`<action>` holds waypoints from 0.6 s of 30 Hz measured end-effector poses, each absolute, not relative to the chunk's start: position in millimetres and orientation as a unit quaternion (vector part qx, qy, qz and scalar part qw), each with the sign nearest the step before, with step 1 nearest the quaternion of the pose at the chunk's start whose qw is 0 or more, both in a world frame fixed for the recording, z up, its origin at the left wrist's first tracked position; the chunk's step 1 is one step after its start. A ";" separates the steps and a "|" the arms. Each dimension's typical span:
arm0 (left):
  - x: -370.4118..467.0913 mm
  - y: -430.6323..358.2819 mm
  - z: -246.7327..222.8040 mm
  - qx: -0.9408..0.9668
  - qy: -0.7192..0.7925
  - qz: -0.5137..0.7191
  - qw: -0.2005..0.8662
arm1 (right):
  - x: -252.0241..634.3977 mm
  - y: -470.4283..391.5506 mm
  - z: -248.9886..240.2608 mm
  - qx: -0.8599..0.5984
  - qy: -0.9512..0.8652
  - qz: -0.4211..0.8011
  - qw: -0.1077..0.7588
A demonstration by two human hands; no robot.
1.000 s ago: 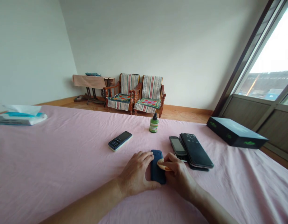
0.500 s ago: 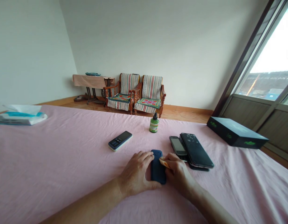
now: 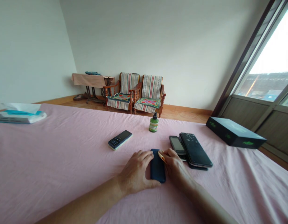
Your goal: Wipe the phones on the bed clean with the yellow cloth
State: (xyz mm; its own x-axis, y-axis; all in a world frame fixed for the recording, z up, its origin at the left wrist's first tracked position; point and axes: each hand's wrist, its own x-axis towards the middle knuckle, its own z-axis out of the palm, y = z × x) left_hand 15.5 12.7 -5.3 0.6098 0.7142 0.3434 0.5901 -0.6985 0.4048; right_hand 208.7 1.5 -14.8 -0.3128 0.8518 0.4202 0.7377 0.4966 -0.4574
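A dark blue phone (image 3: pixel 157 168) lies flat on the pink cloth in front of me. My left hand (image 3: pixel 137 171) grips it, fingertips at its top left edge and thumb along the bottom end. Pinched in my right hand (image 3: pixel 174 163) is a small folded cloth, cream and orange (image 3: pixel 161 155), pressed on the upper right part of the phone. Just beyond that hand are a grey phone (image 3: pixel 178 145) and a large black phone (image 3: pixel 195 151) lying on another dark flat thing. A keypad phone (image 3: pixel 120 139) rests to the left.
A green spray bottle (image 3: pixel 153 123) with a black top stands farther back. At the far right sits a black box (image 3: pixel 234 132), and a tissue pack (image 3: pixel 20 116) lies at the far left. Pink cloth (image 3: pixel 64 155) covers the surface. Two wooden chairs (image 3: pixel 148 93) stand by the wall.
My right hand has slid the folded cloth a little up and left over the phone, toward its top end. The left hand keeps its grip on the phone.
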 end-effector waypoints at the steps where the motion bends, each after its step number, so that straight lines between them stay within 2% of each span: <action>1: 15.1 12.9 -4.9 0.889 0.365 0.244 0.127 | 208.0 -2.1 -13.7 -0.494 -0.808 0.090 0.310; 5: 13.1 13.3 -3.0 0.894 0.349 0.245 0.135 | 206.0 -22.8 -3.3 -0.491 -0.819 0.102 0.278; 10: 12.2 14.2 -4.5 0.894 0.347 0.248 0.137 | 206.3 -32.7 9.9 -0.448 -0.839 0.173 0.256; 18: 13.1 13.9 -4.1 0.896 0.342 0.251 0.134 | 198.1 -23.2 5.8 -0.451 -0.835 0.120 0.290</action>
State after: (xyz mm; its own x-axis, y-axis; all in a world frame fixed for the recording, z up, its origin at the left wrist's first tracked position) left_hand 13.1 13.9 -4.1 0.6401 0.6797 0.3581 0.5456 -0.7303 0.4111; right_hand 198.1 -23.2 5.8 -0.4246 0.8236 0.3760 0.6843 0.5638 -0.4624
